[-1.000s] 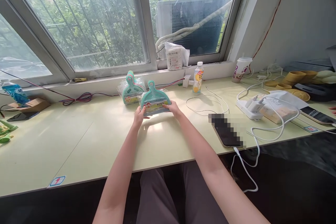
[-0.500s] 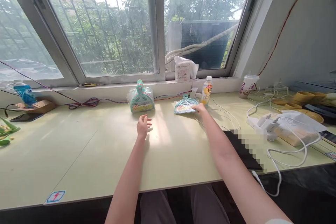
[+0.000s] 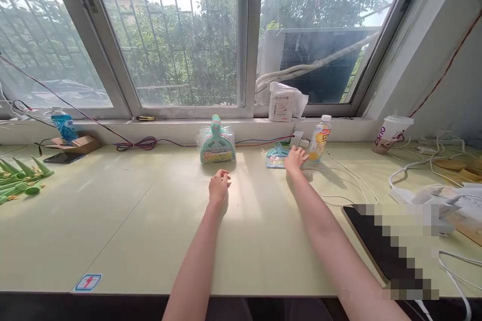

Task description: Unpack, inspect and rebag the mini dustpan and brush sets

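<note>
A small dustpan and brush set in clear wrapping with a printed label leans back near the wall. My right hand is at its right edge, fingers spread apart; the palm side is hidden. Just right of that hand stands a drink bottle with a white cap. My left hand hovers low over the table with loosely curled fingers and nothing in them. Beyond it, a larger wrapped green dustpan and brush set stands upright, with red and green handles bunched at its top.
On the right are a black device, partly pixelated, a plastic cup and white cables. Green okra-like pods, a phone and a blue pouch lie left. A wrapped white package rests on the sill.
The small dustpan set has tipped up from lying flatter to a steeper lean. My right hand's fingers have gone from gripping its edge to spread. The view has shifted left.
</note>
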A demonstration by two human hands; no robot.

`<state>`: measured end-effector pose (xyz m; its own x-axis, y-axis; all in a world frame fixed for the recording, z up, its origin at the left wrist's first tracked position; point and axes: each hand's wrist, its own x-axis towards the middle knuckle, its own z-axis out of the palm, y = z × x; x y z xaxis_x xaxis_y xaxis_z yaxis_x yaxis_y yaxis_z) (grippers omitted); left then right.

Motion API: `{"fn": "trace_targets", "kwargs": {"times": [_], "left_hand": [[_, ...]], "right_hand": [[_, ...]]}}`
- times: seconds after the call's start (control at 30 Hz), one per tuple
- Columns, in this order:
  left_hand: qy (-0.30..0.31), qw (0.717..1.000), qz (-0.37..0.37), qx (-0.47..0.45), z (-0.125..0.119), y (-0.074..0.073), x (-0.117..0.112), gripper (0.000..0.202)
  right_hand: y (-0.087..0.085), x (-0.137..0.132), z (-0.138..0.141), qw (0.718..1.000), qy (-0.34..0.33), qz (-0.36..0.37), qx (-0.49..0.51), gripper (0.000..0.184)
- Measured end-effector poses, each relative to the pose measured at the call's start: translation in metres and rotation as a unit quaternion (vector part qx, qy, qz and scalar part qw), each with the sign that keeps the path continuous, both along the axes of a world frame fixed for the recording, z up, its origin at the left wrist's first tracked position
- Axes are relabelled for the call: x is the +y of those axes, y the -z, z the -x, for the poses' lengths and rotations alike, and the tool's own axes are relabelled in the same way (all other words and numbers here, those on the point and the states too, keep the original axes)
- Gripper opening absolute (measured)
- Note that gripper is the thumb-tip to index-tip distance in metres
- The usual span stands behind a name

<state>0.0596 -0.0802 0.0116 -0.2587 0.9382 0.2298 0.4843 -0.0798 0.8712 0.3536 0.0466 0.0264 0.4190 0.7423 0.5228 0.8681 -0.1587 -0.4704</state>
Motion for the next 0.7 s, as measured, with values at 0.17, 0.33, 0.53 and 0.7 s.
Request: {"fn": "trace_targets", "kwargs": {"times": [0.17,0.33,0.53,0.7], "left_hand": [[-0.010,1.000,0.012,0.004,0.000,-0.002,-0.001,0.019],[-0.024,0.999,0.015,0.015,0.002,-0.001,-0.001,0.019],[-0.029,1.000,0.010,-0.006,0.008,-0.001,0.002,0.019],[-0.089,0.995,-0.042,0.022,0.014,-0.003,0.004,0.019]], "right_hand": [[-0.007,-0.004,0.092,0.969,-0.246,0.013,0.008,0.031],[-0.002,-0.005,0.183,0.954,-0.272,0.079,0.095,0.032],[0.011,0.003,0.206,0.948,-0.244,0.132,0.156,0.020],[0.017,-0.005,0.198,0.947,-0.270,0.090,0.152,0.015]]}}
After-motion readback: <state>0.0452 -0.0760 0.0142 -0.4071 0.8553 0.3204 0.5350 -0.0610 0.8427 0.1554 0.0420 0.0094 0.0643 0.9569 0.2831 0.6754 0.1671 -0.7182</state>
